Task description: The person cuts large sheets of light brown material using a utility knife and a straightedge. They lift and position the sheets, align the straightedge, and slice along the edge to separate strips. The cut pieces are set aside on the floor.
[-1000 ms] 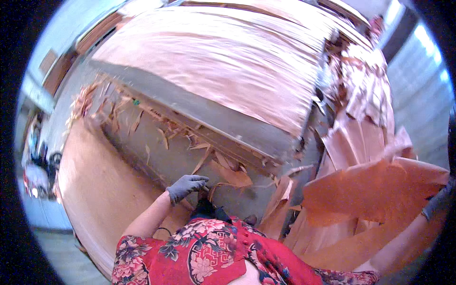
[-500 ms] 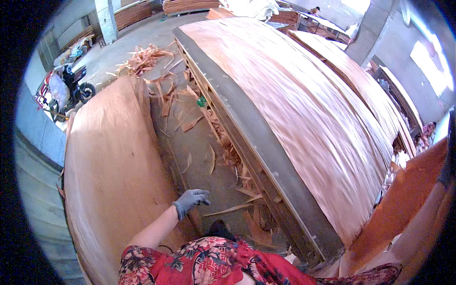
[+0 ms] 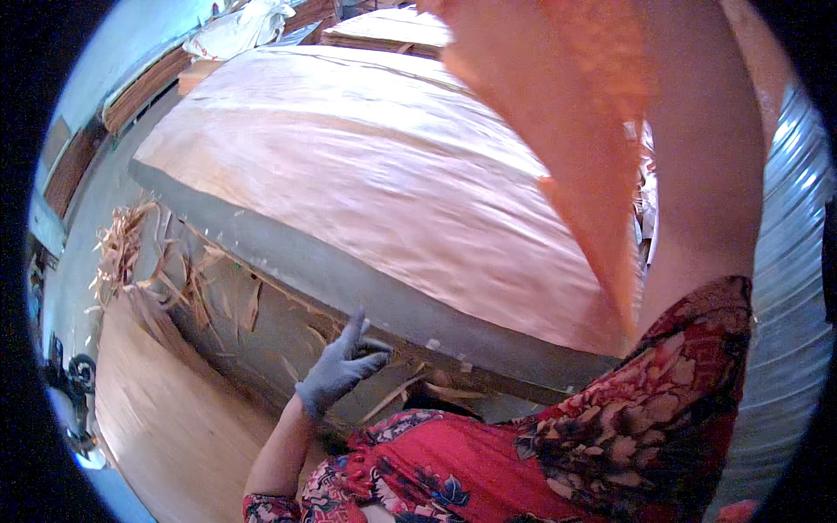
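Observation:
My left hand (image 3: 338, 370), in a grey glove, hangs over the near edge of the wide table (image 3: 370, 286). Its index finger points out and the other fingers are loosely bent, with nothing in them. My right arm rises along the right side and its hand is out of sight beyond the top of the picture. Beside that arm hangs an orange-brown veneer sheet (image 3: 567, 131) with a ragged edge; what holds it does not show. Pale pinkish veneer (image 3: 375, 183) lies wrinkled across the table, with a grey strip of tabletop bare along the near side.
A stack of smooth tan veneer (image 3: 166, 401) stands at the lower left. Torn veneer strips (image 3: 126, 240) are heaped at its far end, with more scraps on the floor between stack and table. More sheets (image 3: 392, 30) and a white cloth (image 3: 240, 28) lie at the back.
The view has swung to the right. My right arm has come up with the orange-brown sheet beside it, now large in view. My left hand has risen toward the table edge, index finger extended.

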Action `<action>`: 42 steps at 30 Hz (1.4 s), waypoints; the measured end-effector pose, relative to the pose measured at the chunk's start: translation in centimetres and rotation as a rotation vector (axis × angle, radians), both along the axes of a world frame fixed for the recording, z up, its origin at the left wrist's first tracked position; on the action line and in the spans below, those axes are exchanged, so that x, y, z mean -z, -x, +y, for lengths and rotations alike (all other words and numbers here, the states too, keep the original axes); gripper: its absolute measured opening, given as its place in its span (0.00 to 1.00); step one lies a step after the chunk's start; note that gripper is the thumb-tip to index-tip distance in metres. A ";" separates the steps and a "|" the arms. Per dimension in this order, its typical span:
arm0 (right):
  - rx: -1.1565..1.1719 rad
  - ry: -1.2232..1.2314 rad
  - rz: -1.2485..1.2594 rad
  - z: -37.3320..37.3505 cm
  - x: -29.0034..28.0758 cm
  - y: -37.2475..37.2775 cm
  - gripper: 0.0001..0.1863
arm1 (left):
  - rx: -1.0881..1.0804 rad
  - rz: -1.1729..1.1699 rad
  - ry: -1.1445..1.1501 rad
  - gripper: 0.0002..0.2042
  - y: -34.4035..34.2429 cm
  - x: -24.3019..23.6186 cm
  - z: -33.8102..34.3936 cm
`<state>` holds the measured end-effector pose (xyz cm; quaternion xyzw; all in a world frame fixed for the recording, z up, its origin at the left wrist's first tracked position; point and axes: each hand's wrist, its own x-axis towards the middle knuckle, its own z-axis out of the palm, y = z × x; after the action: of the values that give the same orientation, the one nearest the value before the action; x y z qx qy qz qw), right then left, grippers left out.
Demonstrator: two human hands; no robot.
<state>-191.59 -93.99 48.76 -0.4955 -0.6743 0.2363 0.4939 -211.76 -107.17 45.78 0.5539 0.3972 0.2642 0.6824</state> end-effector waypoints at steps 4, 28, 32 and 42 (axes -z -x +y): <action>-0.018 -0.227 -0.096 8.3 -4.6 4.6 0.03 | -0.310 0.167 -0.485 0.38 3.3 -3.6 6.1; 1.303 0.021 1.402 -10.5 14.6 1.6 0.12 | 0.300 0.938 -1.442 0.56 4.8 -2.2 27.7; 1.605 -0.119 1.487 -12.8 15.9 -2.2 0.08 | 0.521 0.994 -1.334 0.57 5.2 2.7 27.9; 1.643 0.003 1.578 -14.2 16.4 -6.4 0.10 | 0.620 1.017 -1.647 0.36 5.3 12.0 32.4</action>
<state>-185.20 -108.16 32.32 -0.5008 0.3533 0.0880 0.7853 -217.03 -74.75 33.78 0.9771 0.1738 0.0000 -0.1228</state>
